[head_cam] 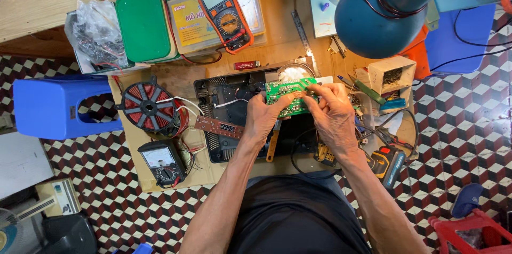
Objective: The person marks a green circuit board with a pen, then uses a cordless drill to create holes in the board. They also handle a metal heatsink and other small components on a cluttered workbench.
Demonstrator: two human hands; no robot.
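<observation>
A green circuit board (290, 93) is held up over an opened black appliance casing (218, 91). My left hand (262, 117) grips the board's left and lower edge. Gripping the right edge is my right hand (332, 113), with its fingertips pressed on the top right corner. A red and black round coil (148, 106) lies left of the casing, joined to it by wires. A narrow brown display board (220, 126) rests on the casing's lower left.
An orange multimeter (225, 13) lies on a plastic box at the back. A black analogue meter (162, 160) sits front left. A blue stool (50, 107) stands left, a blue lamp head (386, 9) hangs upper right, and tools (381, 142) crowd the right.
</observation>
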